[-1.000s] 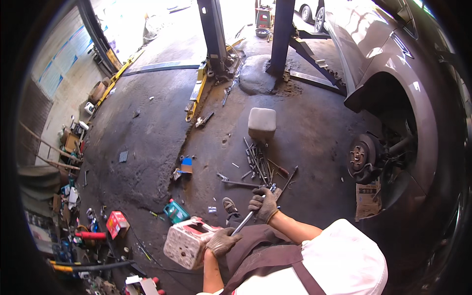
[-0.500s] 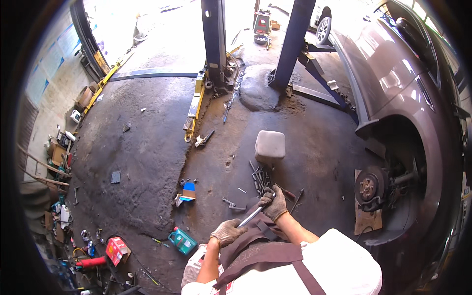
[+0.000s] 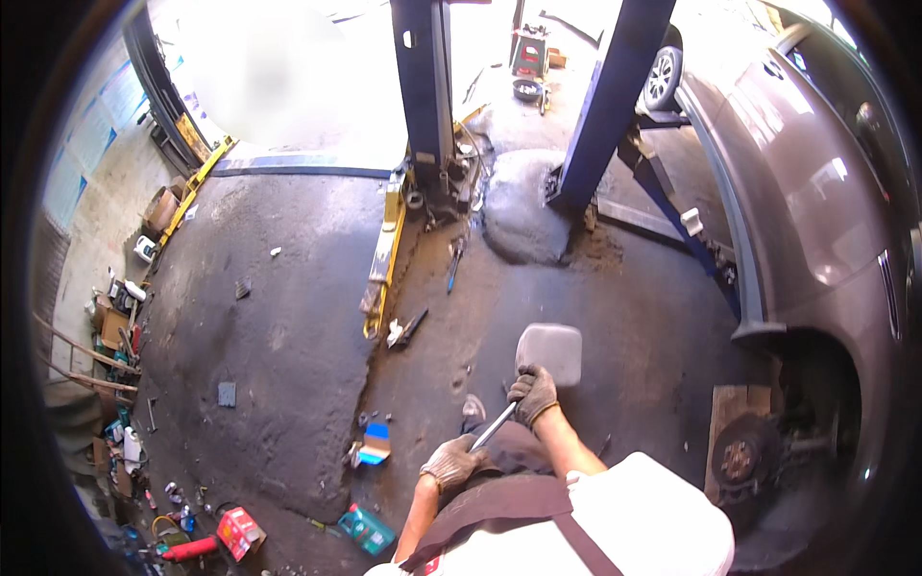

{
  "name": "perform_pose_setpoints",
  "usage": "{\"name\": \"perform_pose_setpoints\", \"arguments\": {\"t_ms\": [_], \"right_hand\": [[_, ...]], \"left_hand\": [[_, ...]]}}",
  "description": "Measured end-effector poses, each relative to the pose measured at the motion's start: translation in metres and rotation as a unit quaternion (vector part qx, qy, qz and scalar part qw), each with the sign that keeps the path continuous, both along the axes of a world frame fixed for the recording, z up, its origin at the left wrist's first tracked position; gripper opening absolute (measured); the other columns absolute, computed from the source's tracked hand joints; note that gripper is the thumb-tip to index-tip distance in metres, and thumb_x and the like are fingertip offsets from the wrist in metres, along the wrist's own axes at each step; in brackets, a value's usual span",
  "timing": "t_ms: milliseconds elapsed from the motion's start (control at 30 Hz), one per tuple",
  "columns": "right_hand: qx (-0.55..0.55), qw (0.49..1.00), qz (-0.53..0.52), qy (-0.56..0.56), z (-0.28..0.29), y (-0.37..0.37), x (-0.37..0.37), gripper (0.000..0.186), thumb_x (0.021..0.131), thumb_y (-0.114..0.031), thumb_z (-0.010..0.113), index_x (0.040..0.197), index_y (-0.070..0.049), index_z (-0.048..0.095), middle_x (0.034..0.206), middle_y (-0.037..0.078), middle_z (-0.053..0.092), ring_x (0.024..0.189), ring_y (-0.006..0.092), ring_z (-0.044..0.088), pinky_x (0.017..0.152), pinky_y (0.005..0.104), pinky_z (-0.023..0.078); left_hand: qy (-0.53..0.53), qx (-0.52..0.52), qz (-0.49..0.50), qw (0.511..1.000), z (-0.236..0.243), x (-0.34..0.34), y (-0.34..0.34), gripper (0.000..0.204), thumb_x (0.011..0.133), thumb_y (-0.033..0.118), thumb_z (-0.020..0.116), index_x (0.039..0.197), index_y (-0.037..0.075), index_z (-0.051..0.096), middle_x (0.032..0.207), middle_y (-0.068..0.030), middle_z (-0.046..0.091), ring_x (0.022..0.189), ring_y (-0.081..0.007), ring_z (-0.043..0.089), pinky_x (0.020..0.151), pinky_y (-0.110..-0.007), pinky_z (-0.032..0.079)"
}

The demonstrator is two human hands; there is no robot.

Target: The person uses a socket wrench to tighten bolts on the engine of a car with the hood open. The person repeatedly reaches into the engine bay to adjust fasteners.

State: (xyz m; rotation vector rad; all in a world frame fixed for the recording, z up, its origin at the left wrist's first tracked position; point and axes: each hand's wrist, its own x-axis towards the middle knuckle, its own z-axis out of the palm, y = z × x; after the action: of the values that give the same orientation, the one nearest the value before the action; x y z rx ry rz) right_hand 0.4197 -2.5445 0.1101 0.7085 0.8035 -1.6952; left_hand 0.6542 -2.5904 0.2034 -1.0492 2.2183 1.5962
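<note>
Gripping a straight, silver metal bar [image 3: 495,426], the grey-gloved L hand [image 3: 453,464] & grey-gloved R hand [image 3: 534,395] are holding it on the near side of the grey, square-topped stool [image 3: 554,348], R nearer; wide-spaced, fully wrapped grips are prob. steadying it best.

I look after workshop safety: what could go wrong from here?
The gloved left hand and right hand grip one metal bar; if it slips, it might strike the grey block by the right hand, or the shoe nearby. The teal jug on the floor to the left might get bumped.
</note>
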Motion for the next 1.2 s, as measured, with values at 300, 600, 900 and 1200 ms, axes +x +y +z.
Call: {"name": "perform_pose_setpoints", "arguments": {"t_ms": [300, 600, 900, 1200], "right_hand": [[-0.055, 0.997, -0.043, -0.044, -0.001, -0.172, -0.161, 0.013, 0.091, -0.017, 0.053, 0.08, -0.012, 0.049, 0.051, -0.008, 0.029, 0.041, 0.009, 0.03, 0.044, 0.026, 0.032], [-0.02, 0.981, -0.148, 0.125, -0.034, -0.352, -0.313, 0.012, 0.089, -0.017, 0.055, 0.09, -0.005, 0.053, 0.061, 0.0, 0.044, 0.052, 0.0162, 0.044, 0.053, 0.0311, 0.045], [0.058, 0.955, -0.279, 0.088, 0.027, -0.502, -0.509, 0.016, 0.091, -0.02, 0.055, 0.088, -0.005, 0.06, 0.066, 0.006, 0.058, 0.059, 0.023, 0.057, 0.062, 0.0381, 0.053], [0.081, 0.981, -0.122, 0.132, 0.006, -0.667, -0.732, 0.014, 0.091, -0.014, 0.063, 0.102, -0.008, 0.07, 0.072, 0.0, 0.062, 0.056, 0.0109, 0.054, 0.054, 0.0283, 0.048]], "left_hand": [[-0.036, -0.019, -0.066, 0.997, 0.004, -0.157, -0.201, 0.048, 0.091, 0.039, 0.062, 0.116, -0.001, 0.065, 0.097, -0.0261, 0.069, 0.092, -0.0375, 0.067, 0.082, -0.042, 0.05], [-0.073, -0.046, -0.249, 0.965, -0.059, -0.375, -0.446, 0.044, 0.092, 0.044, 0.061, 0.109, 0.004, 0.066, 0.088, -0.0203, 0.07, 0.083, -0.0328, 0.069, 0.075, -0.043, 0.052], [-0.078, -0.088, -0.384, 0.916, -0.009, -0.652, -0.618, 0.045, 0.089, 0.045, 0.059, 0.101, 0.002, 0.067, 0.096, -0.0244, 0.069, 0.093, -0.0396, 0.066, 0.082, -0.045, 0.05], [-0.111, 0.024, -0.263, 0.958, -0.042, -0.868, -0.747, 0.05, 0.088, 0.044, 0.058, 0.114, 0.003, 0.067, 0.101, -0.0249, 0.069, 0.097, -0.0378, 0.067, 0.087, -0.043, 0.049]]}}
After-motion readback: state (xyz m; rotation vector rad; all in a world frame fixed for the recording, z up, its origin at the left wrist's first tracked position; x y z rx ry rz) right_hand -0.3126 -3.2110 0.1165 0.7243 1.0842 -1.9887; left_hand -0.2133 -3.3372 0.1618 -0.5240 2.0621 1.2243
